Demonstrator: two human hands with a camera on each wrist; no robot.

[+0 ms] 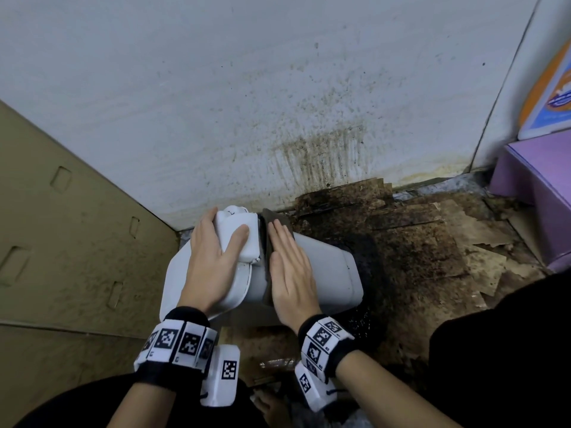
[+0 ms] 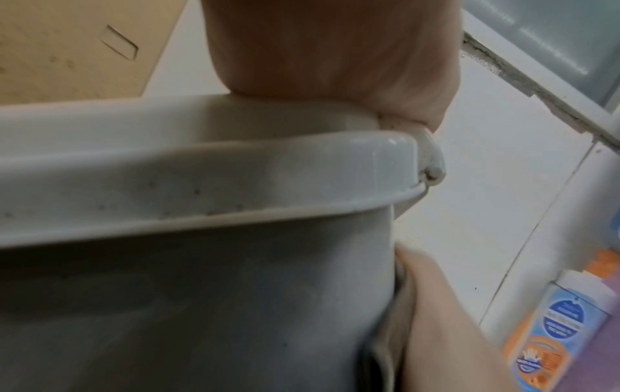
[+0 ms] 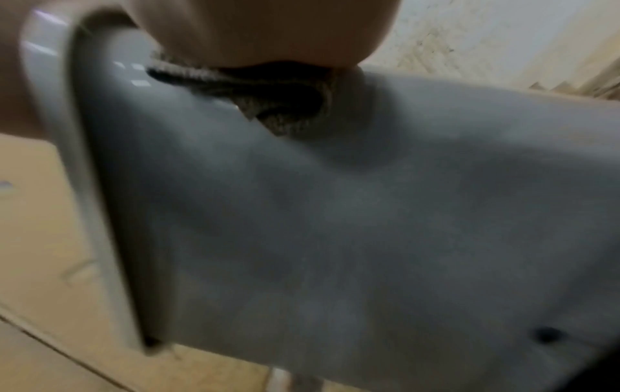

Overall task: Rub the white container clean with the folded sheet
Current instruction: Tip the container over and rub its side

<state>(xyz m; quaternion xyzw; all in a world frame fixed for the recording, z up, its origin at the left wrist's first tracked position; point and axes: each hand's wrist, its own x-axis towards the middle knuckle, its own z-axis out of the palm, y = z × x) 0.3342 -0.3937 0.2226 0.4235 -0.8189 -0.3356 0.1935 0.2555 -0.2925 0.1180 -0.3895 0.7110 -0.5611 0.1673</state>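
The white container lies on its side on the floor, its rim and lid end to the left. My left hand grips the white lid block at that end, thumb on top and fingers wrapped over the far edge. My right hand lies flat with straight fingers on a dark brown folded sheet and presses it against the container's upper side, just beside the rim. In the right wrist view the sheet bunches under my palm against the grey-white wall. The left wrist view shows the rim close up.
A tall cardboard box stands close on the left. A stained white wall is right behind. Dirty, torn cardboard covers the floor to the right. A purple box with an orange-blue pack on it sits at the far right.
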